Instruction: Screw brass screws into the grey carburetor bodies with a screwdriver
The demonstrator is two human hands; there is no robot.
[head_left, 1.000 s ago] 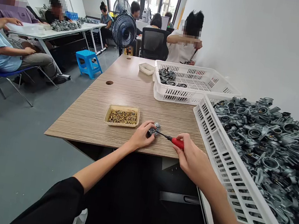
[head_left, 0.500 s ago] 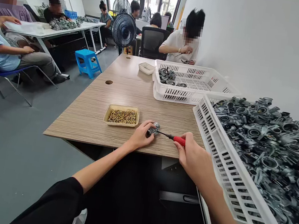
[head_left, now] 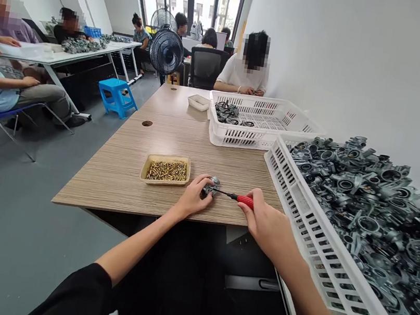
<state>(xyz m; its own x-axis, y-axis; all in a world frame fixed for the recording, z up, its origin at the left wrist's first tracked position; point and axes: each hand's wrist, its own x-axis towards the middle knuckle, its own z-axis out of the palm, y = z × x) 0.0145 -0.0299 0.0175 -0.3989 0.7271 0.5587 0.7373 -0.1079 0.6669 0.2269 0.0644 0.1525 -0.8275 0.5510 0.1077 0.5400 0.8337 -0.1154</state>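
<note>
My left hand (head_left: pixel 195 197) is closed around a small grey metal casting (head_left: pixel 213 183) on the near part of the wood-grain table (head_left: pixel 112 174). The fingers cover much of the casting. My right hand (head_left: pixel 266 219) grips the red handle of a screwdriver (head_left: pixel 245 200). Its dark shaft points left, and the tip meets the casting; the exact contact spot is too small to make out. Left of my left hand stands a cream tray (head_left: pixel 144 173) holding many small brass-coloured pieces.
A white crate (head_left: pixel 303 219) heaped with grey metal castings (head_left: pixel 368 223) stands along my right. Behind it, another white crate (head_left: pixel 232 139) holds a few castings. A small tray (head_left: pixel 198 103) lies farther back. A co-worker (head_left: pixel 228 73) sits at the far end; a blue stool (head_left: pixel 117 96) stands left.
The view has shifted slightly, so the table sits a little lower and left. Both hands keep their holds on the casting and screwdriver. The co-worker opposite has lowered their hands behind the crate.
</note>
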